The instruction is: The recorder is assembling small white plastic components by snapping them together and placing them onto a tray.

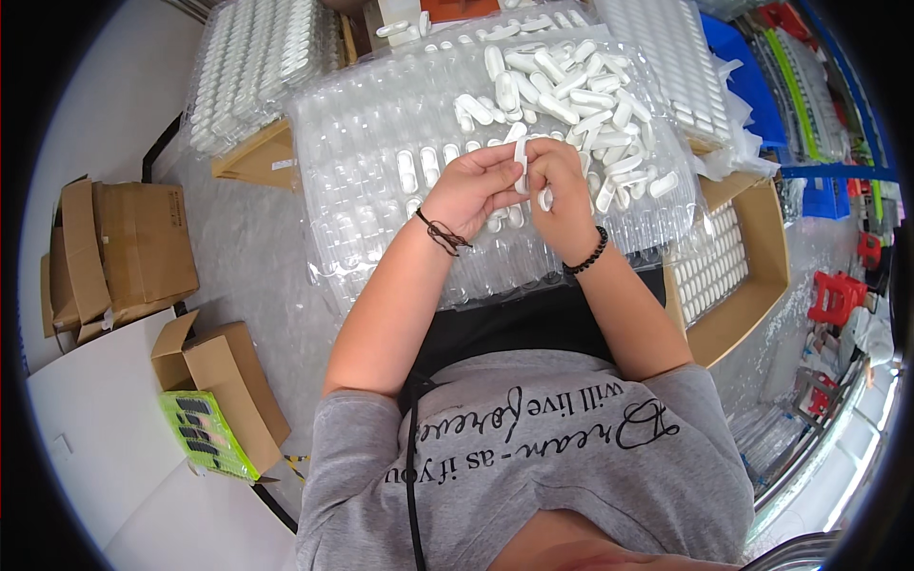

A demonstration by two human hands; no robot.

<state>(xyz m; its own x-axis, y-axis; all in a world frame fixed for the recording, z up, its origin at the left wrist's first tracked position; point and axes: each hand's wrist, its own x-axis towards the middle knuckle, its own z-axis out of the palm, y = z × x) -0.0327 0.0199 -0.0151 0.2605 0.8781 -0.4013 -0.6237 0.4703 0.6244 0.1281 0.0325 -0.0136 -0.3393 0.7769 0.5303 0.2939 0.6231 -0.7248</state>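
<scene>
Pinching one slim white piece point(521, 164) between them, the left hand point(468, 193) and right hand point(560, 193) are closed, fingers bent, over the clear tray point(347, 119). Its long axis runs near to far, at about equal reach from both hands. The loose pile point(571, 84) lies to the far right, nearer the right hand (whether that hand hides another piece, I cannot tell); two seated pieces point(407, 171) lie left, nearer the left hand.

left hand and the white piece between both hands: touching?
Touching. The head view shows the left hand with its thumb tip against the white piece, no gap visible.
</scene>
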